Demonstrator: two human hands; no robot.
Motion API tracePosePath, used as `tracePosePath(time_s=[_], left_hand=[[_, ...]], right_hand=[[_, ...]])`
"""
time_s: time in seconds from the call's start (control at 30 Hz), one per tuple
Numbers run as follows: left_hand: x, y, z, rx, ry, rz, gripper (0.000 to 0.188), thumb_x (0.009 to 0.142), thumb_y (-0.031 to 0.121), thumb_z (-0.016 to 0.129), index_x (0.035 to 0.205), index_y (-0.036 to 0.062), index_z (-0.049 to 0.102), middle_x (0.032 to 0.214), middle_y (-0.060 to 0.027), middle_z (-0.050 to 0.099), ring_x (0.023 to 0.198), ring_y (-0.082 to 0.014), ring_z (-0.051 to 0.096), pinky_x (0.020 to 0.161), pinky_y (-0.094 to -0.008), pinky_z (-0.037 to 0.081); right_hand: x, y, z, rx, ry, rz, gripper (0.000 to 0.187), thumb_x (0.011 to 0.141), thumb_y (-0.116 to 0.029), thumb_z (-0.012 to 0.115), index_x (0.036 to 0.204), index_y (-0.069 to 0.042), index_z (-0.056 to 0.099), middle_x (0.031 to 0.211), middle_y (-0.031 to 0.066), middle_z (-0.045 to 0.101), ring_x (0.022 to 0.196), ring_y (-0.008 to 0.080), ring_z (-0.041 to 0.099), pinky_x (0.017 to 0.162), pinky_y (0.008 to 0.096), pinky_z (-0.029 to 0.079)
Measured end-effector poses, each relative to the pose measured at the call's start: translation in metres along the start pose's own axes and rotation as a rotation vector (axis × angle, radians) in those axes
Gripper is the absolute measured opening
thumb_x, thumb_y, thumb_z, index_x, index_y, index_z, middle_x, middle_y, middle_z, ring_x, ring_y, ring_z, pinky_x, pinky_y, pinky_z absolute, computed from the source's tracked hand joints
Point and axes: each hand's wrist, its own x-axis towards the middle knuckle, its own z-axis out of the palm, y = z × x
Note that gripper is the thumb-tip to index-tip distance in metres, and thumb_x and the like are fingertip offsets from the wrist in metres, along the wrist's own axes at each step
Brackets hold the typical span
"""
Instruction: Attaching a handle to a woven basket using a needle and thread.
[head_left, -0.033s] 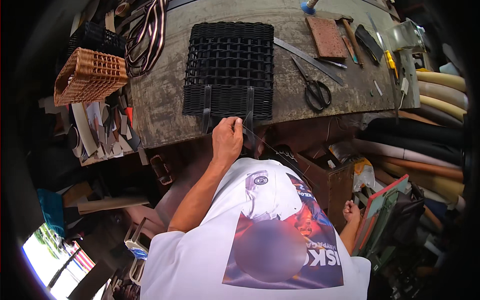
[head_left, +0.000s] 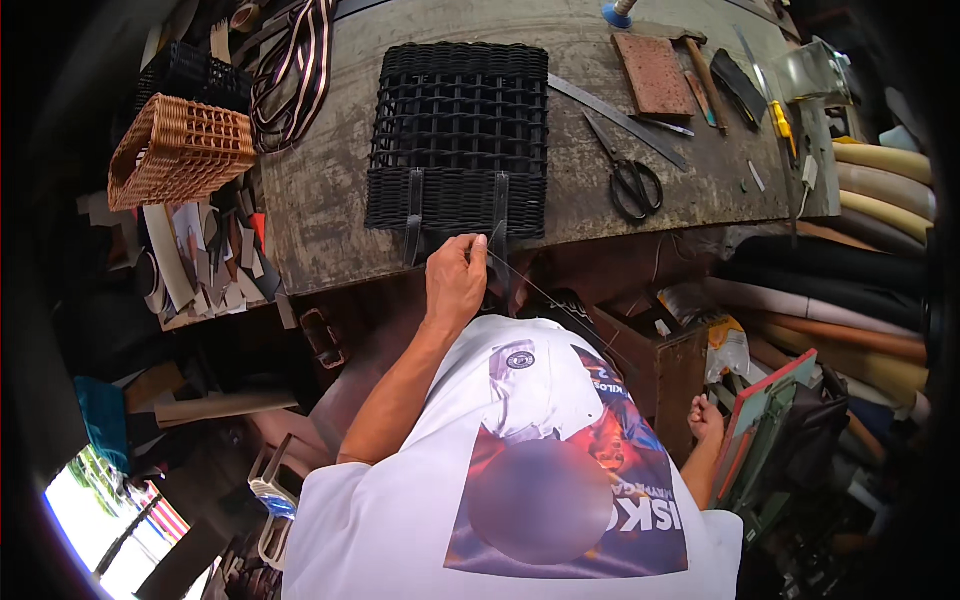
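A black woven basket [head_left: 458, 120] lies on the workbench, its open lattice facing up. Two black leather straps [head_left: 500, 205] with pale stitching run over its near band and hang past the bench edge. At the basket's near edge, between the straps, my left hand [head_left: 457, 283] is closed, thumb and forefinger pinched together; what they hold is too small to see. A thin dark thread [head_left: 540, 292] stretches from beside this thumb down toward my right hand [head_left: 705, 418]. That hand is far out to the lower right, fingers curled closed at the thread's end.
Black-handled scissors [head_left: 634, 185], a metal ruler [head_left: 625, 122], a reddish block [head_left: 652, 75] and a hammer [head_left: 706, 80] lie right of the basket. A tan wicker basket [head_left: 190, 150] stands at the left above leather scraps [head_left: 205, 255]. A wooden box [head_left: 660, 365] and material rolls [head_left: 830, 285] are at the right.
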Motion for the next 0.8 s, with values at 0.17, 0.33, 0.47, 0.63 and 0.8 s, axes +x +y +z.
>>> tracePosePath(time_s=[0.17, 0.33, 0.47, 0.63, 0.8], left_hand=[[0.01, 0.005, -0.008, -0.195, -0.305, -0.262, 0.032, 0.098, 0.03, 0.065, 0.09, -0.0011, 0.071, 0.061, -0.0006, 0.059, 0.051, -0.0065, 0.05, 0.047, -0.0243, 0.04], [0.024, 0.004, -0.014, -0.219, -0.5, -0.251, 0.029, 0.096, 0.028, 0.066, 0.091, 0.0005, 0.071, 0.059, 0.0001, 0.057, 0.047, -0.0054, 0.046, 0.042, -0.0226, 0.034], [0.048, -0.01, -0.023, -0.022, -0.668, -0.067, 0.032, 0.097, 0.028, 0.064, 0.08, 0.0013, 0.071, 0.06, -0.0005, 0.06, 0.054, -0.0071, 0.053, 0.052, -0.0257, 0.043], [0.054, 0.008, -0.032, 0.341, -0.682, 0.115, 0.038, 0.093, 0.031, 0.066, 0.073, -0.0012, 0.07, 0.057, -0.01, 0.061, 0.05, -0.0148, 0.054, 0.052, -0.0337, 0.043], [0.047, 0.006, -0.036, 0.274, -0.616, 0.093, 0.044, 0.093, 0.038, 0.063, 0.076, -0.0011, 0.069, 0.06, -0.0159, 0.06, 0.06, -0.0299, 0.061, 0.061, -0.043, 0.047]], right_hand=[[-0.011, -0.019, 0.049, -0.294, -0.024, -0.221, 0.014, 0.102, -0.016, 0.055, 0.111, -0.006, 0.058, 0.081, 0.0033, 0.062, 0.057, 0.0093, 0.049, 0.045, 0.0207, 0.039], [-0.102, -0.003, 0.175, -0.552, -0.053, -0.556, 0.024, 0.101, -0.016, 0.056, 0.12, -0.001, 0.054, 0.087, 0.008, 0.065, 0.062, 0.0122, 0.06, 0.049, 0.0234, 0.048], [-0.181, 0.0, 0.254, -0.694, -0.436, -0.661, 0.018, 0.101, -0.014, 0.056, 0.111, 0.002, 0.059, 0.079, 0.0066, 0.064, 0.06, 0.011, 0.063, 0.051, 0.021, 0.051], [-0.267, 0.03, 0.329, -0.663, -0.696, -0.632, 0.02, 0.102, -0.007, 0.052, 0.115, 0.004, 0.062, 0.08, 0.0036, 0.064, 0.068, 0.0087, 0.064, 0.058, 0.0209, 0.053], [-0.293, 0.065, 0.43, -0.664, -0.871, -0.814, 0.021, 0.1, -0.006, 0.055, 0.116, 0.004, 0.063, 0.089, 0.0071, 0.07, 0.081, 0.0122, 0.068, 0.069, 0.0262, 0.057]])
